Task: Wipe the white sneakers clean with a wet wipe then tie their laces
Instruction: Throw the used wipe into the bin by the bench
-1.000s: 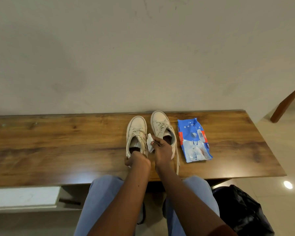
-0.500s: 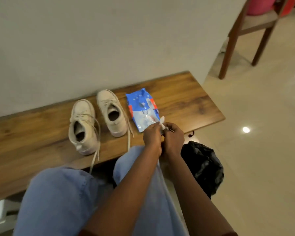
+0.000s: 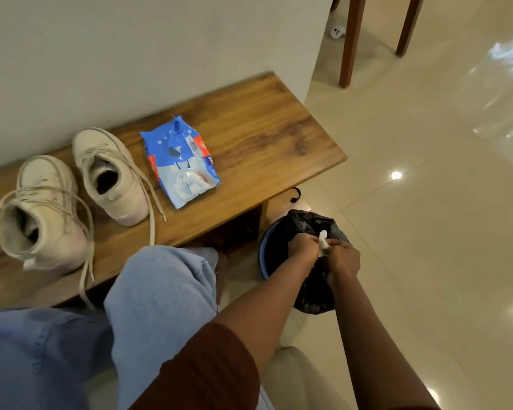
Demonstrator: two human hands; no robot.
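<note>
1. The wipe [image 3: 322,238] is pinched between both hands directly over the bin [image 3: 282,241], which is lined with a black bag and stands on the floor just beside the worktop's [image 3: 267,125] end; it is judged to be held there for discarding.
2. The left hand [image 3: 304,247] is closed on the wipe's lower part, knuckles up, with the forearm stretched out across the right knee.
3. The right hand [image 3: 342,257] is likewise clamped on the wipe, touching the left hand, its wrist bent inward; only a small white tip is seen above the fingers.
4. The two sneakers [image 3: 71,196] are set side by side on the worktop, heels toward the person, well apart from the hands.
5. Their laces [image 3: 153,216] are left loose, trailing to and over the front edge, so tying is judged not yet done.
6. The pack [image 3: 181,164] is laid flat just beside the right-hand sneaker, within reach.
</note>
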